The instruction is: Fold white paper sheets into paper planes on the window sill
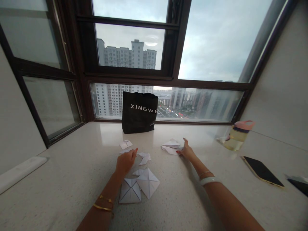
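Observation:
My left hand (126,161) is closed low over the counter, its fingers curled together among small folded white papers; what it holds, if anything, is hidden. Just beyond it lies a small folded paper (125,144), and a bent paper piece (145,158) sits to its right. Nearer to me are a creased paper square (130,191) and another one turned like a diamond (148,183), side by side. My right hand (186,150) has thumb and index finger apart, the thumb touching the right edge of a layered folded paper (170,147).
A black bag (139,114) with white lettering stands by the window. On the right are a bottle with a pink lid (237,138), a phone (262,171) and a dark object (298,185) at the edge. A long white object (22,173) lies at left on the speckled counter (72,179).

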### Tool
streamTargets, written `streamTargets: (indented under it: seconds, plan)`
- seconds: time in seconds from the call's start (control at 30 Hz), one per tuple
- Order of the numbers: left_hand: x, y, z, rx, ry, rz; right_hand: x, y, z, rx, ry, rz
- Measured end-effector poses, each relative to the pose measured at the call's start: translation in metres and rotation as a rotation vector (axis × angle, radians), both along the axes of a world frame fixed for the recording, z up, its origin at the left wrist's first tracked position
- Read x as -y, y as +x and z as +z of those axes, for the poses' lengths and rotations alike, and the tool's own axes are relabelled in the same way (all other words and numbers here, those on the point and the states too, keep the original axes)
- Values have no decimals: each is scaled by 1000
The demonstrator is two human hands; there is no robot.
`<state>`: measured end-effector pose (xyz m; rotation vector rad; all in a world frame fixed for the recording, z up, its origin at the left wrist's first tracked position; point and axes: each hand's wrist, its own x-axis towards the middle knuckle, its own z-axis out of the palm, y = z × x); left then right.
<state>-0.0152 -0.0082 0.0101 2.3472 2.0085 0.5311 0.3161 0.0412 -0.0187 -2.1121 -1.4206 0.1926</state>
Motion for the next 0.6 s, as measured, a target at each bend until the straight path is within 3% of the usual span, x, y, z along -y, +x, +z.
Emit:
streamTargets:
  seconds: [0.13,0.23,0.33,0.43,0.6]
  plan:
    - [1,0,4,-9,-19,67,11,-1,5,311,99,-105]
    - [1,0,5,-2,-40,74,17,-15,19,328,215,-132]
    - [0,1,5,10,-58,84,20,-54,29,228,297,115]
    - [0,0,4,27,-81,81,22,-107,23,183,141,441]
    - [0,-4,2,49,-89,65,26,-164,0,268,2,443]
